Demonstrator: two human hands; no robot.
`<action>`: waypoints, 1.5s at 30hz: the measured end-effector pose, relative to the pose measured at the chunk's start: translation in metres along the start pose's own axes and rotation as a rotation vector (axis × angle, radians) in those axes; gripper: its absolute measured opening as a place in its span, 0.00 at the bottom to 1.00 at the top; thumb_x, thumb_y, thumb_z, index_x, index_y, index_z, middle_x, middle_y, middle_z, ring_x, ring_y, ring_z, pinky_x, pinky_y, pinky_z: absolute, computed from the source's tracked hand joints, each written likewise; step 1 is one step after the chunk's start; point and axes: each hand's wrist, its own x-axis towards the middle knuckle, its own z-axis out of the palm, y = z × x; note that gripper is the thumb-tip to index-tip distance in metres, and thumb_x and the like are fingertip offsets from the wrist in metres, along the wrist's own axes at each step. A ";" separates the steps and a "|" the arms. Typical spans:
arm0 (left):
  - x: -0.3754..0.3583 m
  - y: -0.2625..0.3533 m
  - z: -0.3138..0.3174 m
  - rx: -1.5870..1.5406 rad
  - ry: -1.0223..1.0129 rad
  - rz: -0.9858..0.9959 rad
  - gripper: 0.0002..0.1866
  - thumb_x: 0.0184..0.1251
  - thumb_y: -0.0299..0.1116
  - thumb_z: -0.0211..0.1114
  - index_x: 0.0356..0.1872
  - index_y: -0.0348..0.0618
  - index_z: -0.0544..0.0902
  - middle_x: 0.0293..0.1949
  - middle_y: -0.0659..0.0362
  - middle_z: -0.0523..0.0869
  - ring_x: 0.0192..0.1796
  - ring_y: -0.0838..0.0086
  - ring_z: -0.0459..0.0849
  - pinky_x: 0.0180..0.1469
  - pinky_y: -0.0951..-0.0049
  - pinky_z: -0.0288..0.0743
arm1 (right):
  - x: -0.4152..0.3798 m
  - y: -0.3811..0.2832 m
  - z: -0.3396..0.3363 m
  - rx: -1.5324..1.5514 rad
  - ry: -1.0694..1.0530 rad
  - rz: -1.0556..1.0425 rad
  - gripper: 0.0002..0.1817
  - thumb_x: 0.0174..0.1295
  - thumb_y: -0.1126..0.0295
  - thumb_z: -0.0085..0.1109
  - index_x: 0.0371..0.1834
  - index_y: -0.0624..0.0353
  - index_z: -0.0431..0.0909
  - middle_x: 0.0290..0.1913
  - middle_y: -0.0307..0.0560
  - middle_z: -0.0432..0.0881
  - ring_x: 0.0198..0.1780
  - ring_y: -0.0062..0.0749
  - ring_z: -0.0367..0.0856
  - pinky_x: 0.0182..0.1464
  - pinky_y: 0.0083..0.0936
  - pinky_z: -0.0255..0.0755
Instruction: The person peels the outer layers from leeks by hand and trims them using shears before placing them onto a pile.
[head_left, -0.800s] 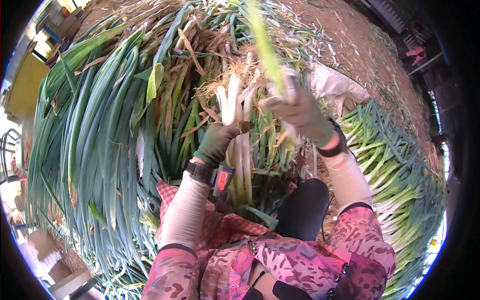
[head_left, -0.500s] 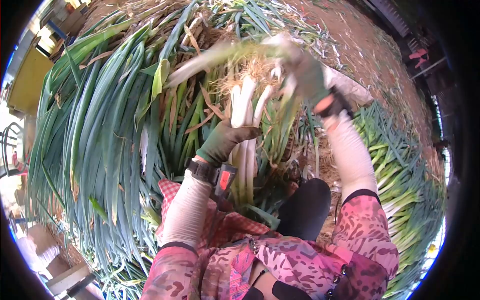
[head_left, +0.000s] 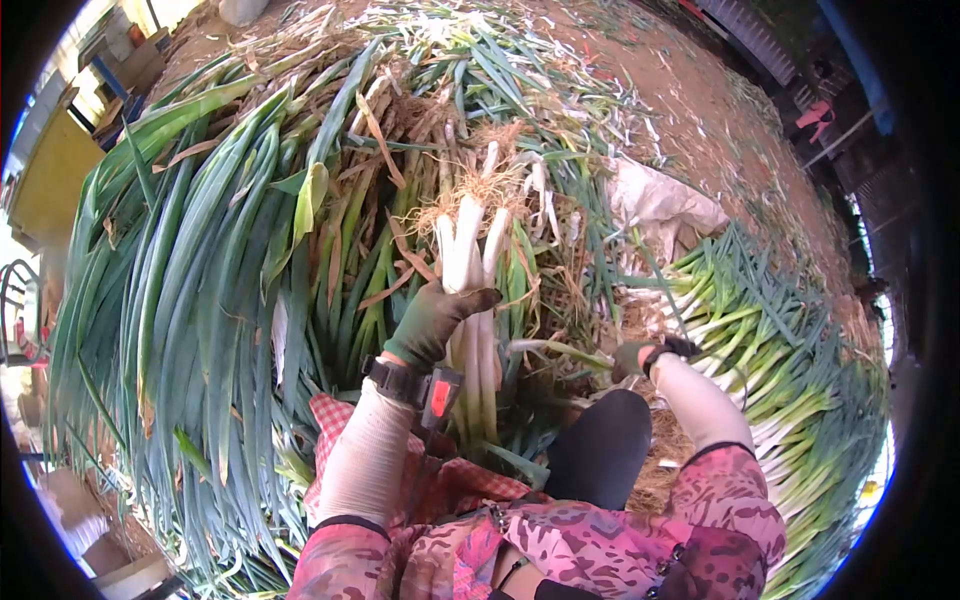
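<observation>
Closing round several leeks (head_left: pixel 461 250), the left grip (head_left: pixel 430 325) leaves the roots (head_left: pixel 480 187) free above it, probably to steady them; right of it, the right grip (head_left: pixel 630 361) meets a stalk (head_left: pixel 566 350), its closure unclear.

Narrow gap (head_left: pixel 660 462) between knee (head_left: pixel 603 440) and leeks (head_left: pixel 775 375)

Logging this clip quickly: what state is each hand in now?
Left hand: closed around several leeks.
Right hand: a green stalk reaches it; open or closed cannot be told.
</observation>
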 end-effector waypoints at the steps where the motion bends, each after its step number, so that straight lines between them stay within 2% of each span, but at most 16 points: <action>1: -0.001 0.002 0.000 -0.009 0.000 -0.007 0.23 0.55 0.35 0.76 0.51 0.36 0.82 0.43 0.59 0.86 0.45 0.73 0.82 0.53 0.73 0.73 | 0.010 0.009 -0.017 -0.131 -0.049 -0.009 0.32 0.49 0.46 0.65 0.53 0.57 0.84 0.53 0.59 0.84 0.56 0.46 0.82 0.58 0.38 0.72; 3: -0.005 0.005 0.002 -0.028 -0.006 -0.029 0.23 0.55 0.35 0.76 0.50 0.37 0.82 0.43 0.59 0.86 0.45 0.73 0.82 0.53 0.73 0.73 | 0.016 0.040 -0.089 -0.222 0.192 0.079 0.31 0.51 0.48 0.63 0.55 0.56 0.82 0.55 0.57 0.82 0.57 0.45 0.80 0.60 0.38 0.70; 7: -0.008 0.005 0.008 0.033 0.039 0.010 0.22 0.55 0.34 0.76 0.50 0.38 0.82 0.42 0.59 0.86 0.44 0.73 0.82 0.53 0.73 0.73 | -0.073 0.069 -0.266 -0.171 1.175 0.237 0.30 0.54 0.53 0.59 0.60 0.54 0.76 0.60 0.53 0.77 0.61 0.42 0.76 0.64 0.37 0.68; 11: -0.005 0.000 0.015 0.084 0.022 0.110 0.22 0.55 0.37 0.75 0.49 0.37 0.83 0.43 0.58 0.86 0.45 0.73 0.82 0.53 0.72 0.73 | -0.193 -0.006 -0.307 -0.428 1.765 -0.063 0.30 0.57 0.57 0.55 0.64 0.52 0.71 0.65 0.49 0.72 0.65 0.40 0.72 0.68 0.37 0.65; 17: -0.013 -0.002 0.043 0.370 -0.316 0.434 0.19 0.59 0.36 0.72 0.50 0.38 0.85 0.48 0.56 0.86 0.50 0.75 0.82 0.58 0.71 0.73 | -0.150 -0.156 -0.184 -1.033 1.550 -0.743 0.31 0.61 0.64 0.49 0.71 0.49 0.63 0.73 0.44 0.65 0.71 0.36 0.66 0.74 0.37 0.61; 18: -0.017 -0.009 0.049 0.495 -0.361 0.592 0.18 0.59 0.34 0.71 0.49 0.37 0.85 0.50 0.56 0.86 0.53 0.75 0.81 0.59 0.73 0.72 | -0.130 -0.158 -0.172 -0.959 1.625 -0.903 0.25 0.57 0.65 0.55 0.62 0.46 0.73 0.59 0.44 0.79 0.59 0.35 0.78 0.61 0.34 0.73; 21: -0.027 -0.014 0.080 0.037 -0.443 0.341 0.20 0.60 0.29 0.71 0.55 0.42 0.82 0.54 0.56 0.84 0.53 0.73 0.81 0.59 0.71 0.72 | -0.166 -0.150 -0.154 -0.831 1.138 -0.663 0.14 0.54 0.65 0.59 0.45 0.44 0.81 0.38 0.37 0.86 0.44 0.34 0.85 0.48 0.33 0.75; 22: -0.046 -0.007 0.097 -0.237 -0.311 0.214 0.27 0.58 0.31 0.73 0.60 0.38 0.77 0.55 0.54 0.83 0.53 0.71 0.81 0.60 0.70 0.73 | -0.175 -0.139 -0.147 -0.851 1.301 -0.666 0.11 0.51 0.68 0.61 0.39 0.45 0.78 0.27 0.32 0.80 0.38 0.34 0.82 0.48 0.32 0.74; 26: -0.074 -0.034 0.146 0.023 -0.310 0.639 0.53 0.44 0.30 0.83 0.71 0.36 0.57 0.59 0.53 0.77 0.62 0.70 0.74 0.62 0.68 0.73 | -0.251 -0.089 -0.138 -0.981 1.355 -0.262 0.05 0.50 0.66 0.62 0.31 0.47 0.79 0.28 0.37 0.80 0.36 0.35 0.82 0.47 0.36 0.73; 32: -0.093 -0.071 0.237 0.202 -0.124 0.478 0.29 0.50 0.30 0.75 0.55 0.38 0.76 0.41 0.54 0.87 0.43 0.70 0.86 0.48 0.66 0.80 | -0.337 -0.049 -0.050 -1.131 1.460 -0.068 0.05 0.52 0.67 0.61 0.33 0.48 0.79 0.29 0.37 0.79 0.36 0.36 0.81 0.43 0.34 0.73; 35: -0.110 -0.051 0.291 0.277 -0.133 0.751 0.22 0.54 0.34 0.72 0.49 0.36 0.80 0.36 0.49 0.88 0.40 0.62 0.88 0.45 0.65 0.80 | -0.339 -0.041 0.005 -1.093 1.277 -0.051 0.09 0.52 0.69 0.60 0.37 0.48 0.78 0.31 0.38 0.79 0.39 0.37 0.82 0.42 0.35 0.75; 38: -0.137 -0.013 0.317 0.356 -0.176 0.858 0.29 0.54 0.38 0.72 0.57 0.37 0.75 0.40 0.45 0.87 0.43 0.51 0.87 0.45 0.61 0.80 | -0.371 -0.007 0.014 -1.010 1.584 -0.339 0.13 0.47 0.69 0.64 0.38 0.52 0.78 0.31 0.41 0.80 0.39 0.42 0.84 0.40 0.36 0.79; 39: -0.133 -0.007 0.320 0.334 -0.184 0.899 0.31 0.54 0.38 0.73 0.59 0.37 0.74 0.40 0.45 0.87 0.43 0.49 0.87 0.45 0.60 0.80 | -0.399 -0.021 0.012 -0.983 1.330 -0.087 0.17 0.49 0.70 0.67 0.44 0.54 0.79 0.32 0.45 0.83 0.39 0.40 0.85 0.40 0.34 0.79; 40: -0.128 -0.011 0.314 0.479 -0.176 0.998 0.38 0.54 0.41 0.74 0.64 0.38 0.69 0.44 0.43 0.86 0.47 0.47 0.85 0.48 0.56 0.79 | -0.418 -0.015 0.014 -0.978 1.430 -0.083 0.09 0.50 0.69 0.64 0.35 0.51 0.79 0.28 0.41 0.81 0.34 0.39 0.83 0.38 0.34 0.77; 43: -0.110 -0.065 0.251 0.943 -0.076 0.858 0.41 0.55 0.46 0.72 0.68 0.41 0.64 0.51 0.40 0.83 0.52 0.45 0.82 0.56 0.51 0.74 | -0.467 0.016 0.023 -1.146 1.659 0.005 0.01 0.51 0.69 0.61 0.27 0.48 0.79 0.24 0.40 0.79 0.29 0.39 0.82 0.38 0.36 0.76; 45: -0.125 -0.100 0.197 1.549 -0.224 0.100 0.41 0.63 0.45 0.63 0.75 0.46 0.55 0.60 0.37 0.78 0.59 0.47 0.80 0.64 0.53 0.69 | -0.495 0.042 0.023 -1.182 1.678 0.156 0.02 0.51 0.69 0.61 0.27 0.48 0.78 0.25 0.41 0.80 0.30 0.39 0.82 0.39 0.37 0.76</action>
